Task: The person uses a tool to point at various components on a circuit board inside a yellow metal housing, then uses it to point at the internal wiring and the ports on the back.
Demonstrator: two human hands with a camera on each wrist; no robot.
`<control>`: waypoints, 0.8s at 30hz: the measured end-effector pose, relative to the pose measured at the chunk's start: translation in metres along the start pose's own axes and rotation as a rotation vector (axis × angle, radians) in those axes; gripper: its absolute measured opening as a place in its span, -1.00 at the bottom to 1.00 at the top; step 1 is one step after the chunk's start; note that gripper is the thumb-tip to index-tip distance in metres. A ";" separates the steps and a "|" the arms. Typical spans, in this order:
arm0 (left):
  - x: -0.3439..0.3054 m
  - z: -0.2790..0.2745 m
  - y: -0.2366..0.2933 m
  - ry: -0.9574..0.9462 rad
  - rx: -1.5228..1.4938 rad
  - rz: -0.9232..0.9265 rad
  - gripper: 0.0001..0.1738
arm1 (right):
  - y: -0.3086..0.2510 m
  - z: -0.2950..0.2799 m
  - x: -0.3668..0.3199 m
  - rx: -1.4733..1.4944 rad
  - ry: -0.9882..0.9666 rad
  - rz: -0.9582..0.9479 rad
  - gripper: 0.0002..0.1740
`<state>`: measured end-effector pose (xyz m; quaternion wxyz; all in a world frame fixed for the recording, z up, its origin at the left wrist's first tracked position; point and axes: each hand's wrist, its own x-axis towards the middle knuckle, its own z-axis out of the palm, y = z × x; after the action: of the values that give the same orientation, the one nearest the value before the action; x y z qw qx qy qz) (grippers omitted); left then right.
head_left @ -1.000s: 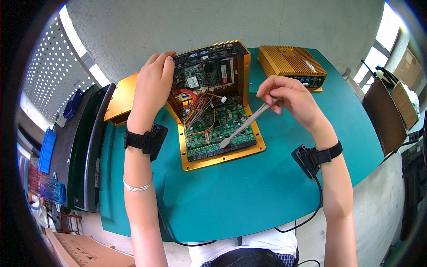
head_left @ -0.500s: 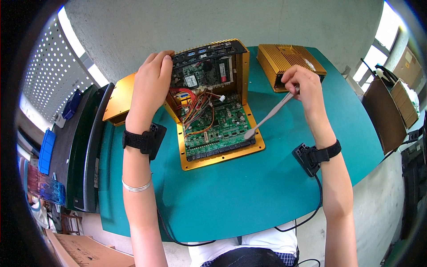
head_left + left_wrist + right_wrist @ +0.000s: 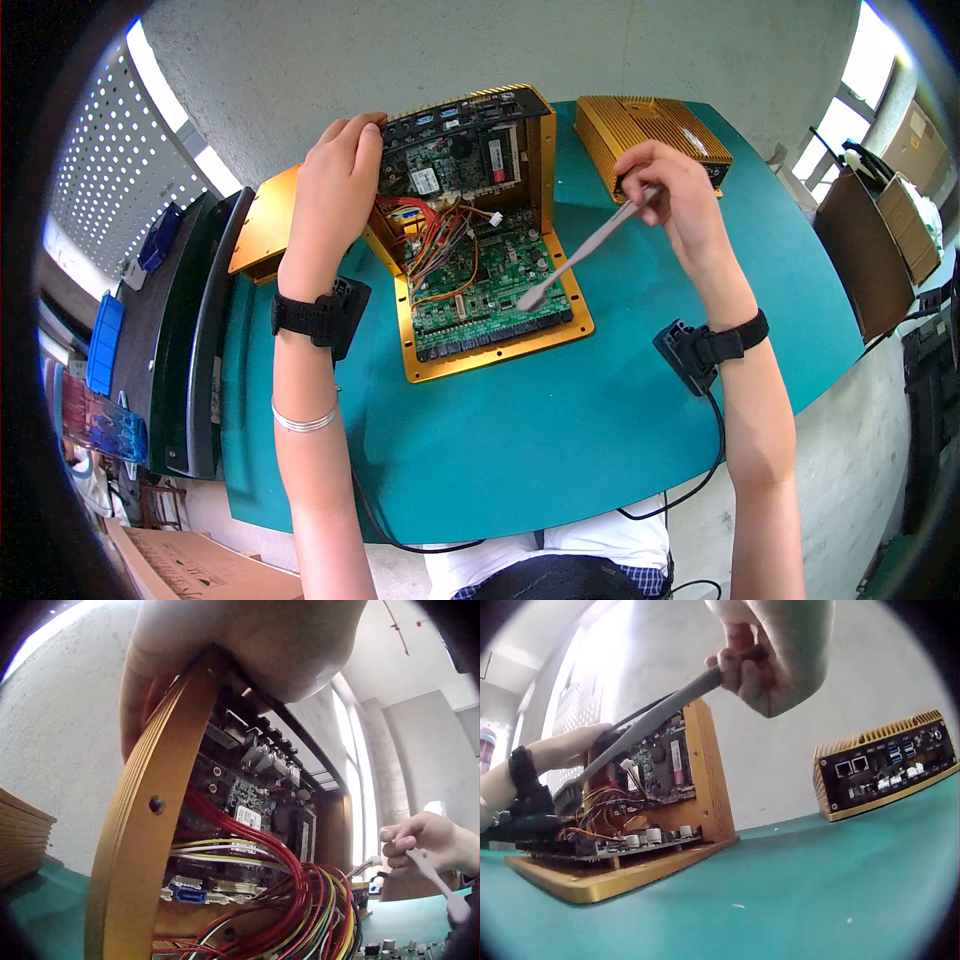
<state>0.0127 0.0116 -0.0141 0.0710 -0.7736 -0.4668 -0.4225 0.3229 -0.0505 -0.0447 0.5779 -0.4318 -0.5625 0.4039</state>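
My left hand point(image 3: 335, 185) grips the top left corner of an opened gold computer case point(image 3: 548, 170), whose finned housing stands upright on its base plate. In the left wrist view that hand wraps over the edge of the housing point(image 3: 142, 817). My right hand point(image 3: 678, 195) pinches the handle end of a slim grey brush point(image 3: 598, 242). The brush slants down to the left, its head close over the green circuit board point(image 3: 480, 305) on the base plate. A bundle of coloured wires point(image 3: 440, 245) runs between the board and the upright housing.
A second gold finned computer point(image 3: 650, 130) sits at the back right of the green table point(image 3: 560, 440). Behind my left forearm lies another gold case point(image 3: 268, 220). A black-edged unit point(image 3: 205, 340) stands along the left side, and an open cardboard box point(image 3: 860, 265) at the right.
The brush swept right to the board's right end, then came back left a little, with my right hand following. My left hand keeps its grip on the case.
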 end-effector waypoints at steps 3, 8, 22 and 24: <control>0.000 0.001 -0.001 0.004 0.003 0.004 -0.58 | 0.001 0.002 0.000 -0.010 -0.199 0.083 -0.73; 0.000 0.001 -0.001 0.001 0.003 0.002 -0.58 | 0.004 0.008 -0.001 -0.070 -0.381 0.120 -0.69; 0.000 0.000 -0.001 0.007 0.007 0.015 -0.58 | 0.001 0.004 -0.001 -0.118 -0.091 0.078 -0.70; 0.000 0.000 -0.001 0.006 0.006 0.013 -0.59 | 0.003 0.004 -0.001 -0.123 0.010 0.028 -0.71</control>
<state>0.0123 0.0120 -0.0147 0.0774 -0.7751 -0.4629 -0.4231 0.3194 -0.0500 -0.0475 0.5473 -0.4764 -0.5772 0.3747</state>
